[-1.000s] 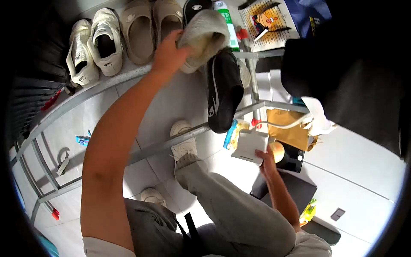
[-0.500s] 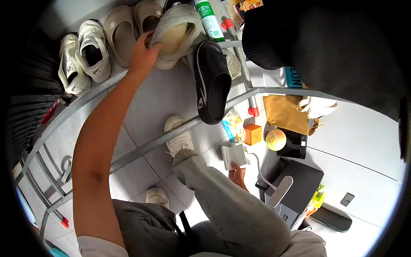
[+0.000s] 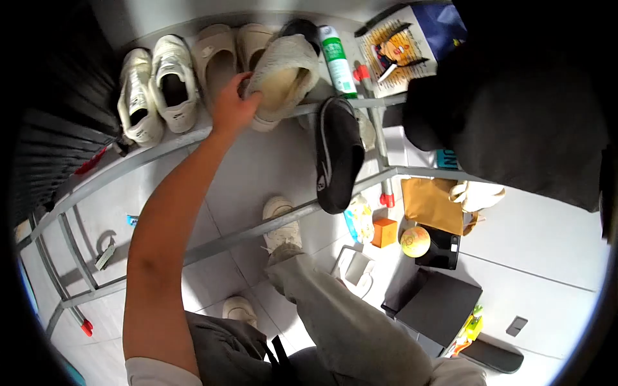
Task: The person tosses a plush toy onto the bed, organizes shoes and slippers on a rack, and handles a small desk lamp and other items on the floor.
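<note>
My left hand reaches up to the rack with its fingers closed on the edge of a fuzzy, pale slipper. That slipper is tilted, its lining facing me, in front of a pair of beige clogs. To its right a black slipper stretches down across the rack's bars. White sneakers stand side by side to the left of my hand. My right hand does not show. Near my knee a white device, seemingly a lamp, is on the floor.
A grey metal rack with red feet crosses the view. On it stands a green-and-white spray can. A paper bag, an orange box, a round yellow item and a dark cabinet are to the right.
The view has shifted, so the rack and shoes appear lower and farther right. My right hand, earlier on the white device, has left the view. My left hand still holds the fuzzy slipper.
</note>
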Demonstrator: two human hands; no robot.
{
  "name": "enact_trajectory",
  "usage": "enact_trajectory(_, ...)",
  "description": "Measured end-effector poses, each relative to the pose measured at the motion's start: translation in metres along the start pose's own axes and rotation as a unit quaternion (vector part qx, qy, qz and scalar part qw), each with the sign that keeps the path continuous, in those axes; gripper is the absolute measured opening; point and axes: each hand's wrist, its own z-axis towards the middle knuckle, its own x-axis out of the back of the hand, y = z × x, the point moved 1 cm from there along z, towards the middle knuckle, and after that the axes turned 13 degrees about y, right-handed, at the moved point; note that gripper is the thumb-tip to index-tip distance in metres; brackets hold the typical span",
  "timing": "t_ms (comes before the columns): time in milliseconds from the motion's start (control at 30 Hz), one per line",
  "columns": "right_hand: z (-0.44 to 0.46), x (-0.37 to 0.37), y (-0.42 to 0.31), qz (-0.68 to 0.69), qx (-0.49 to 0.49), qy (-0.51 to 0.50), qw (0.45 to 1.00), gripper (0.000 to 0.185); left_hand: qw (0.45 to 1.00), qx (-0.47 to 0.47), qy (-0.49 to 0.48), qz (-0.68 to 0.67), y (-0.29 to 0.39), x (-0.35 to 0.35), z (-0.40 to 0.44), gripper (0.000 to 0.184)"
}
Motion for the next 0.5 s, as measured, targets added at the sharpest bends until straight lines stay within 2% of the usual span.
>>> enact_trajectory(100,-0.009,-0.004,-0.004,-0.117,0.038,-0.075,0.99,0.027,0.999,-0.033,0.004,-0.004,0.002,0.02,0.003,0.052)
enact_trajectory(200,-0.045,-0.01,-0.034,-0.235,0.185,-0.162,0.94,0.026,0.999,-0.022,-0.014,-0.044,0.003,0.042,0.008,0.052)
enact_trajectory(233,-0.067,-0.015,-0.052,-0.225,0.26,-0.176,0.922,0.026,0.999,-0.039,0.006,-0.033,0.003,0.049,0.012,0.052)
enact_trajectory(267,-0.151,-0.025,-0.086,-0.14,0.317,-0.168,0.923,0.027,0.998,-0.054,0.025,-0.022,0.001,0.056,0.016,0.053)
enact_trajectory(300,-0.159,-0.032,-0.109,-0.106,0.464,-0.185,0.86,0.025,0.997,-0.069,0.044,-0.009,0.0,0.059,0.018,0.053)
enact_trajectory(333,-0.166,-0.043,-0.134,-0.089,0.556,-0.163,0.81,0.023,0.994,-0.079,0.07,-0.022,-0.001,0.061,0.019,0.052)
enact_trajectory(367,-0.21,-0.049,-0.163,-0.05,0.569,-0.175,0.802,0.022,0.991,-0.089,0.095,-0.033,-0.004,0.064,0.02,0.051)
enact_trajectory(400,-0.215,-0.057,-0.188,-0.049,0.618,-0.177,0.764,0.024,0.987,-0.099,0.121,-0.043,-0.006,0.067,0.022,0.05)
enact_trajectory(433,-0.218,-0.07,-0.212,-0.059,0.71,-0.157,0.683,0.026,0.986,-0.111,0.126,-0.018,-0.01,0.069,0.024,0.05)
enact_trajectory(467,-0.253,-0.08,-0.229,-0.081,0.766,-0.12,0.627,0.037,0.984,-0.108,0.141,-0.013,-0.008,0.073,0.023,0.05)
enact_trajectory(500,-0.241,-0.096,-0.244,-0.069,0.802,-0.118,0.581,0.054,0.982,-0.107,0.155,-0.009,-0.002,0.075,0.023,0.051)
